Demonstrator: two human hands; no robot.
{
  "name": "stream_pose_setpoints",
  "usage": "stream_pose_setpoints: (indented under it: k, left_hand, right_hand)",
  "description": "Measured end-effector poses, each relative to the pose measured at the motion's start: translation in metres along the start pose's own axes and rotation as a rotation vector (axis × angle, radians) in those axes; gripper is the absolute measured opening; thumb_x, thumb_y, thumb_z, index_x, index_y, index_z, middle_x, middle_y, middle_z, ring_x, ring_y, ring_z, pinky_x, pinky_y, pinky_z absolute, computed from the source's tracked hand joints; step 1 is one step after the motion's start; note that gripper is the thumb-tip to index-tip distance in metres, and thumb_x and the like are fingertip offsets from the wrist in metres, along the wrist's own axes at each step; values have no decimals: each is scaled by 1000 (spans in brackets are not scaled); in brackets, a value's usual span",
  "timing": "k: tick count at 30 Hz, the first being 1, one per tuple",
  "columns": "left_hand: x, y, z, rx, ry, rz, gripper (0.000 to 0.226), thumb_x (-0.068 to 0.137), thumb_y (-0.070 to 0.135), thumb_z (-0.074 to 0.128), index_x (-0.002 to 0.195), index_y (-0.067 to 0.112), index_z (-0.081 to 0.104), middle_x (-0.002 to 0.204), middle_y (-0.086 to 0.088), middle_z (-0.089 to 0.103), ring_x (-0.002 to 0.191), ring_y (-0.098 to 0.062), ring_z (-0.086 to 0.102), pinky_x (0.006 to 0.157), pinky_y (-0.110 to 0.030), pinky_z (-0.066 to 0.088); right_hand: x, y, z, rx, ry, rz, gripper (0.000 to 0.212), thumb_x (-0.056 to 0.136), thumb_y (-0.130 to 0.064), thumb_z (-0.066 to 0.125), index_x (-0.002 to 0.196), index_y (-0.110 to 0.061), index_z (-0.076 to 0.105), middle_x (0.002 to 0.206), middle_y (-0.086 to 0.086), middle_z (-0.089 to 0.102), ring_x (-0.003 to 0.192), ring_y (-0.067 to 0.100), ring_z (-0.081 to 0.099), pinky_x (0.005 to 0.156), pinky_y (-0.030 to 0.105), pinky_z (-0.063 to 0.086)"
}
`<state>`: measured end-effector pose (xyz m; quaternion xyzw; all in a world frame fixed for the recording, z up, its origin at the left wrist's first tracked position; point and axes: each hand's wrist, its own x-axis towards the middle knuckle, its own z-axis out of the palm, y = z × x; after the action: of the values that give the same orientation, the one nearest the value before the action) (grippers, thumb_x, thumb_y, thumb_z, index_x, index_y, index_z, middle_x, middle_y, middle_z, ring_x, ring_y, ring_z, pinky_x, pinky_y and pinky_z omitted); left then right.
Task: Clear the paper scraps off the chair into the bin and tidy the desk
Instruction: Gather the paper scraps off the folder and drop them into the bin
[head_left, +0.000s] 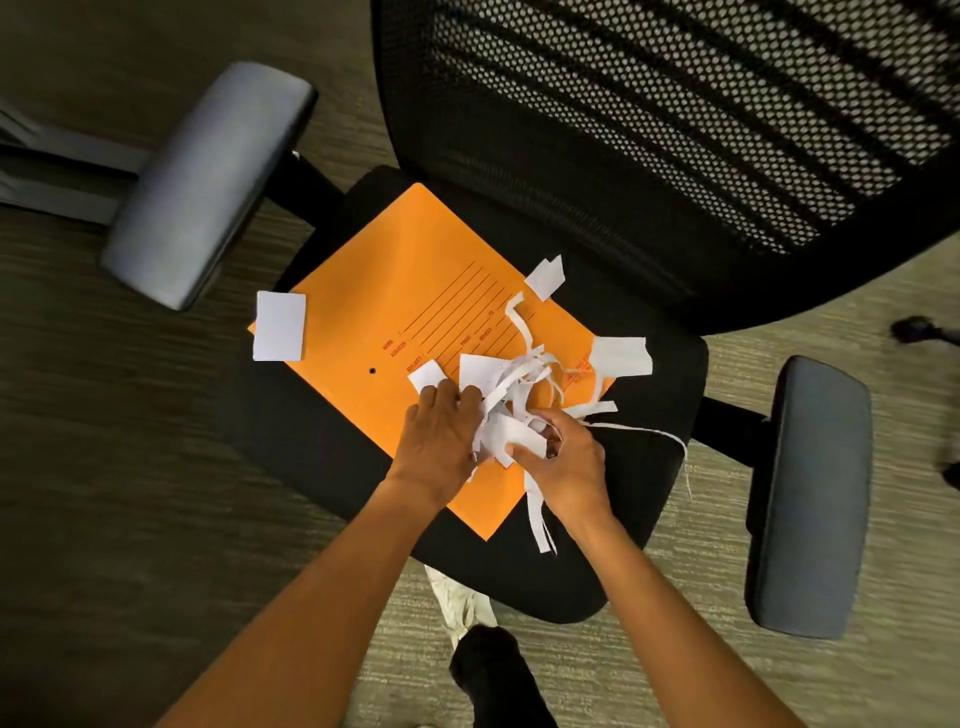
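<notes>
both forearms reached down from the bottom of the view toward the black office chair (291, 441). left hand (441, 441) lay knuckles up on the near part of the seat, its fingers curled into the heap of white paper scraps (511, 400) and gripping some of them. right hand (563, 460) sat just beside it, fingers and thumb curled round a bunch of strips, several of which hung down below the palm toward the seat's front edge. the heap rested on an orange envelope (395, 291) that lay flat and skewed across the seat, with printed lines on its face. loose pieces lay apart from the heap: a rectangular scrap (279, 326) at the envelope's left corner, a small one (545, 278) near the backrest, and a wider one (621, 356) at the right edge. a thin strip (670, 441) trailed off to the right over the seat. grey armrests (208, 182) stood on either side, and the mesh backrest (675, 130) filled the top. carpet floor (104, 467) lay under the chair.
</notes>
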<state>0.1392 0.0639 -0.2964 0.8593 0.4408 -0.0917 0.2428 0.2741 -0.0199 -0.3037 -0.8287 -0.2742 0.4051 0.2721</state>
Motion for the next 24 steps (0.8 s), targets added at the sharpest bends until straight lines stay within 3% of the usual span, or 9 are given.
stream_pose_setpoints:
  k: [4, 6, 9, 13, 16, 18, 21, 24]
  left_hand:
    - [-6, 0, -3, -263, -5, 19, 45, 87, 8, 64, 128, 13, 46, 120, -12, 58, 110, -28, 53, 87, -37, 50]
    - [-10, -3, -6, -370, 4, 5, 42, 86, 5, 64, 125, 13, 52, 117, -10, 62, 110, -28, 58, 90, -39, 53]
    - [-17, -8, -11, -487, 61, -19, 29, 83, 4, 67, 110, 11, 58, 104, -10, 66, 97, -28, 62, 82, -38, 54]
    - [-26, -19, -23, -631, 189, -38, 21, 83, 6, 65, 102, 15, 62, 96, -4, 66, 90, -21, 62, 75, -30, 53]
    - [-39, -30, -32, -695, 267, -70, 24, 83, 10, 68, 104, 21, 61, 104, 5, 64, 99, -7, 57, 81, -12, 45]
    - [-52, -39, -35, -702, 293, -130, 18, 84, 11, 66, 89, 24, 56, 91, 11, 62, 89, -8, 59, 71, -3, 43]
    - [-77, -54, -38, -700, 317, -219, 12, 85, 13, 65, 82, 19, 55, 77, 5, 60, 74, -14, 59, 60, -22, 51]
    - [-105, -69, -39, -716, 374, -291, 23, 85, 10, 64, 71, 16, 47, 65, 2, 47, 60, -11, 43, 52, -27, 39]
  right_hand:
    - [-5, 0, 3, 5, 19, -4, 29, 79, -22, 78, 106, -19, 67, 97, -8, 63, 86, 3, 58, 66, 1, 39]
    - [-9, -2, 5, 29, 45, 17, 27, 79, -25, 78, 103, -21, 66, 96, -9, 63, 85, 4, 58, 65, 5, 40]
    - [-18, -7, 6, 86, 69, 1, 22, 78, -28, 78, 96, -30, 65, 94, -11, 67, 83, 0, 63, 63, 5, 42]
    - [-31, -16, 6, 207, 116, -35, 20, 78, -26, 78, 84, -39, 63, 87, -23, 67, 84, -14, 62, 62, 0, 44]
    - [-41, -25, 10, 234, 123, -40, 17, 78, -31, 77, 91, -36, 66, 92, -23, 68, 89, -9, 63, 68, 4, 46]
    - [-48, -30, 16, 241, 120, -41, 19, 79, -33, 77, 95, -31, 67, 94, -20, 68, 91, -6, 64, 74, 11, 46]
    - [-63, -40, 31, 269, 71, -61, 25, 80, -30, 76, 102, -22, 70, 100, -13, 70, 96, -2, 64, 76, 12, 48]
    - [-79, -51, 51, 300, 8, -96, 22, 81, -26, 75, 103, -23, 70, 101, -13, 71, 95, -3, 64, 73, 6, 49]
